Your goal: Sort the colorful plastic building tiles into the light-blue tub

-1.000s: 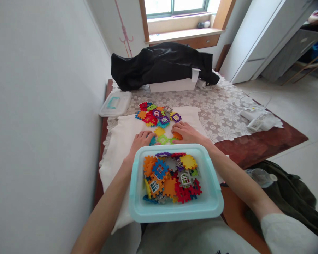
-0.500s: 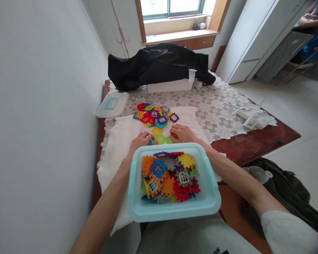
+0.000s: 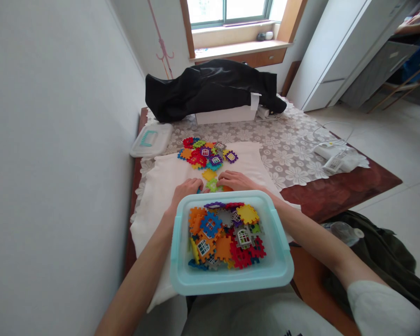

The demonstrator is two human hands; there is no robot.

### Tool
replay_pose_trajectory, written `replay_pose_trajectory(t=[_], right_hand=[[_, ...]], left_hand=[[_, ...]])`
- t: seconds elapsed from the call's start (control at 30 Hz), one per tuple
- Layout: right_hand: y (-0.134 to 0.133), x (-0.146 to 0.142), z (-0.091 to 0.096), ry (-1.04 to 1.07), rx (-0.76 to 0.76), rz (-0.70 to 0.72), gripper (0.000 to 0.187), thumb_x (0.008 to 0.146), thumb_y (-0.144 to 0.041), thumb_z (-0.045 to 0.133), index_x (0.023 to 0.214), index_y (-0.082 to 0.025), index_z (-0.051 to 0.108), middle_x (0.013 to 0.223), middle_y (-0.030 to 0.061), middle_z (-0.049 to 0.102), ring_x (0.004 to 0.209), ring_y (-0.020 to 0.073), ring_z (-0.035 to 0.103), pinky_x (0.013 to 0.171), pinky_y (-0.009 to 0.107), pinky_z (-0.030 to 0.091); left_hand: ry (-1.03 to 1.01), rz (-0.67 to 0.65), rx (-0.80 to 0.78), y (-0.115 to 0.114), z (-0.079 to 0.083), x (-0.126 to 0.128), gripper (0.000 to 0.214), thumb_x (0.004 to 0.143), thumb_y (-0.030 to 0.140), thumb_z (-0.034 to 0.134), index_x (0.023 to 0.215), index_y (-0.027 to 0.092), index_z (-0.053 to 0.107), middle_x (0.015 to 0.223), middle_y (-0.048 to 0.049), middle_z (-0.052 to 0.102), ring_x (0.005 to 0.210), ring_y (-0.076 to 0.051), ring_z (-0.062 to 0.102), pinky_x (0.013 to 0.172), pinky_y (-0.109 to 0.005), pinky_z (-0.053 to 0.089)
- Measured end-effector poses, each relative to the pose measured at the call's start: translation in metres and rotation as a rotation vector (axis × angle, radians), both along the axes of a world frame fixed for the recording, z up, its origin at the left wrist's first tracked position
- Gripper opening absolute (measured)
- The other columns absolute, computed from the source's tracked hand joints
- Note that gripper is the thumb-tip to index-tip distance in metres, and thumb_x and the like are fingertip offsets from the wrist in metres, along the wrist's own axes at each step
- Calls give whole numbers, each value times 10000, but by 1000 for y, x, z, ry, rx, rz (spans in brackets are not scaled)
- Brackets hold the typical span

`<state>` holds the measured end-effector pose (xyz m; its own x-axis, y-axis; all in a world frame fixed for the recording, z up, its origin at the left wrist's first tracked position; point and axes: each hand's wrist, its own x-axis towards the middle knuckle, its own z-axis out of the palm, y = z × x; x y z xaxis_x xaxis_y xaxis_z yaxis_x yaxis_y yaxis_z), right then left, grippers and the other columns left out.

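Our right hand (image 3: 235, 179) and left hand (image 3: 187, 188) flank a green piece (image 3: 212, 185) on the white cloth (image 3: 168, 175).
Our right fingers curl over an orange piece (image 3: 227, 188), our left ones bend by a blue piece (image 3: 199, 190); we cannot tell whether either hand grips. The green piece lies near a yellow piece (image 3: 209, 174), beyond the tub (image 3: 231, 285).

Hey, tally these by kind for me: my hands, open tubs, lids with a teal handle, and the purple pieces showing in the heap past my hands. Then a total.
Left hand and right hand: 2
Open tub: 1
Lid with a teal handle: 1
Purple pieces showing in the heap: 3
Total: 7
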<state>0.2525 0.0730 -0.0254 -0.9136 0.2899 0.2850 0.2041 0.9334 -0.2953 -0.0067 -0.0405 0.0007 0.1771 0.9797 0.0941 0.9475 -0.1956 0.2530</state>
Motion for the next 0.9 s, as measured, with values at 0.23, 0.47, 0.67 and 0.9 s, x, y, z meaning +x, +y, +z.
replay_pose_trajectory(t=[0.23,0.47,0.67,0.9], right_hand=[[-3,-3,2,-76,27,27,386,1132,-415,583,1449,-214,671,1413,145,701,1236,264,654,1087,452,529],[-6,-6,4,-81,18,15,230,1128,-309,575,1274,-194,709,1402,144,706,1145,250,664,1030,432,546],[-4,-4,-3,-14,6,-21,216,1093,-261,612,1278,-221,715,1356,131,717,1140,261,651,973,416,548],[0,-5,-4,-78,67,-61,187,1071,-351,684,1151,-184,709,1230,136,730,1067,260,635,862,367,508]], left_hand=[[-65,-10,-30,-1,5,-2,301,1067,422,640,836,233,607,877,-50,732,837,-242,662,723,-352,433],[-64,-1,27,0,-1,-5,434,1060,453,614,686,235,583,735,-44,689,815,-244,641,699,-350,423],[-119,83,77,-2,-1,-4,406,1031,464,612,700,228,618,734,-37,704,734,-213,622,685,-337,400],[-145,104,84,-4,0,-2,453,1031,520,609,697,215,633,721,-27,714,668,-187,598,667,-332,374]])
